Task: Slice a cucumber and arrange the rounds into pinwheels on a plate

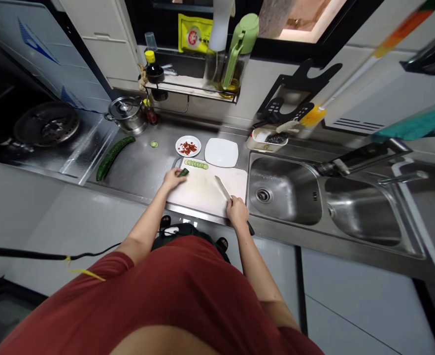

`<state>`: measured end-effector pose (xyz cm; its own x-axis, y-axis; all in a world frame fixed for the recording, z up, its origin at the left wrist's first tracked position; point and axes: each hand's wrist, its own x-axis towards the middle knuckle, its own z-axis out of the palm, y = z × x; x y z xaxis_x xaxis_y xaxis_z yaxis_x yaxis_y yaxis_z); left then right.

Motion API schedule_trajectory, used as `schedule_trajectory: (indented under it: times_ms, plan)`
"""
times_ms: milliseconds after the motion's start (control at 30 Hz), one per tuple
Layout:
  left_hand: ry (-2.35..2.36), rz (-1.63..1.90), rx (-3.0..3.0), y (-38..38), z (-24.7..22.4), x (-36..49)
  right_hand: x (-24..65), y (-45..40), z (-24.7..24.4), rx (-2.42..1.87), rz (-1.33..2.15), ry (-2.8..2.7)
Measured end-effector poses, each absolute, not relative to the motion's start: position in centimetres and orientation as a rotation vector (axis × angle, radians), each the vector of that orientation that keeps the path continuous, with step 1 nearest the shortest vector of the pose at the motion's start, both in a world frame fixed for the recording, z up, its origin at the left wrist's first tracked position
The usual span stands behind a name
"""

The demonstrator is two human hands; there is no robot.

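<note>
My left hand (173,179) grips a short piece of cucumber (184,172) at the left side of the white cutting board (202,195). In my right hand (237,212) is a knife (222,188), its blade pointing away from me over the board's right half, apart from the cucumber piece. A row of overlapping cucumber slices (196,164) lies along the board's far edge. Behind the board stand a white plate of chopped red pieces (188,146) and a bare white square plate (221,152). To the left, a long whole cucumber (113,159) rests on the steel counter.
A few cucumber slices (154,144) lie on the counter. A lidded pot (127,114) and a small red bottle (150,113) stand at the back left. Right of the board is a double sink (284,190), with a container (267,141) behind it. A wok (47,123) sits far left.
</note>
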<state>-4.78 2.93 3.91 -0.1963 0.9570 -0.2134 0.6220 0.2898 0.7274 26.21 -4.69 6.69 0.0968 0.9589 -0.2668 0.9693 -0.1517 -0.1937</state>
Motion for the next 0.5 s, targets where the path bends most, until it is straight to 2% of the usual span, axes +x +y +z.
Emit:
schedule_trajectory:
  times_ms: [67,200,500]
  plan:
    - [2.079,0.734,1.301,3.9,3.9,-6.9,26.2,-4.6,6.9,2.305,-0.519,2.024]
    - [2.343,0.664,1.195,5.0,4.1,-10.2,26.1,-4.3,7.2,2.276,-0.526,2.008]
    - [2.426,0.478,1.176,6.2,3.8,-10.8,25.7,-3.8,7.5,2.175,-0.521,1.958]
